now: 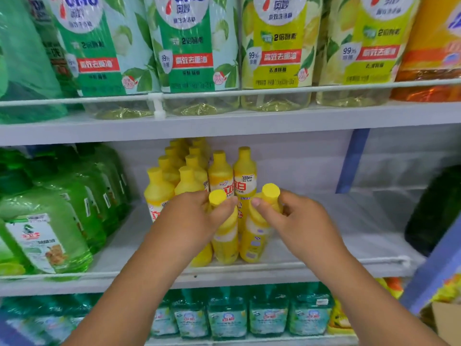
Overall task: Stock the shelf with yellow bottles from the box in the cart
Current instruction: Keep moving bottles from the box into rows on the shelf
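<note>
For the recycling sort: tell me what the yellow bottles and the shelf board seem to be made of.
Yellow bottles: likely opaque plastic, smooth with a slight sheen, with matching yellow caps and printed labels. Shelf board: probably painted metal, a flat pale matte surface with a thin front lip and rail; the look leaves this open.

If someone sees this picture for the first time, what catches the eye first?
Two hands at the centre: the left hand and the right hand each grip the neck of a yellow bottle on the middle shelf. Behind them stands a cluster of yellow bottles; large green jugs fill the shelf's left side.
</note>
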Demonstrator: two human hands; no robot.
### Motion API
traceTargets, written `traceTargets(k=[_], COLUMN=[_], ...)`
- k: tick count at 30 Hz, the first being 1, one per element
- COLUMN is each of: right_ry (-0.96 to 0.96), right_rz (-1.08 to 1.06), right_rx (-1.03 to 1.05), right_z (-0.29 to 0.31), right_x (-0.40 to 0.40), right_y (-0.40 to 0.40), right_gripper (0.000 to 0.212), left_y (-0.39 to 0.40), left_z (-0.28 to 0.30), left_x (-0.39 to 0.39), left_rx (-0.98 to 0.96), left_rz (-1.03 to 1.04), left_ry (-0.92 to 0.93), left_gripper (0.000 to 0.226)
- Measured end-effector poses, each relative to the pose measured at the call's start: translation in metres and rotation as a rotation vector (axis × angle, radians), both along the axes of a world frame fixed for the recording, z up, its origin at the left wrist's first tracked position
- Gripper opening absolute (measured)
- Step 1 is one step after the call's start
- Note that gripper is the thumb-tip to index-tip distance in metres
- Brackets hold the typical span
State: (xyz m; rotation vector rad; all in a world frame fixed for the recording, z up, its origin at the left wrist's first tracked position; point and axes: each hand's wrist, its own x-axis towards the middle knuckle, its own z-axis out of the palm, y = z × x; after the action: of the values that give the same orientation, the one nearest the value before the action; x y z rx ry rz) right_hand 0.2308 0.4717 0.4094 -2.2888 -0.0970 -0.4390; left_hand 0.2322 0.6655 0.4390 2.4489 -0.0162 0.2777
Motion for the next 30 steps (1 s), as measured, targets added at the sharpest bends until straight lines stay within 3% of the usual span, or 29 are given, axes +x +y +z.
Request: traceTargets(k=[5,10,15,21,23,26,30], right_ry=[-0.021,0.004,0.063,0.145,0.141,0.158,0.166], right_rz=[0.023,0.061,0.110,0.147,0.143,0.138,0.154], right_rx=[0.085,0.172,0.131,0.023,0.010,0.013,0.075], right_z=[0.011,0.028,0.027,0.042,0.058,0.079,0.082], right_x=[0.022,0.044,0.056,0.064,0.069,0.085,0.116], right_y=[0.005,0.006,-0.002,-0.016,-0.015,-0.011,-0.009], right_gripper=[0.028,0.040,0.039,0.035,0.042,0.043,0.041], left_y=[0.004,0.003,0.002,0.005,0.004,0.001,0.001], left_z=[0.017,0.034,0.043,0.053,0.061,0.070,0.073], left_x=[0.037,0.061,0.068,0.059,0.060,0.071,0.102], left_rx=[0.245,0.353,0.504,0.643,0.650,0.593,0.410], left_rz=[0.013,-0.019,-0.016,-0.034,-0.069,-0.107,-0.227], left_ry=[-0.152,-0.062,-0.089,-0.392,-0.328,-0.079,0.013], left_gripper=[0.058,0.052,0.053,0.048,0.051,0.054,0.045])
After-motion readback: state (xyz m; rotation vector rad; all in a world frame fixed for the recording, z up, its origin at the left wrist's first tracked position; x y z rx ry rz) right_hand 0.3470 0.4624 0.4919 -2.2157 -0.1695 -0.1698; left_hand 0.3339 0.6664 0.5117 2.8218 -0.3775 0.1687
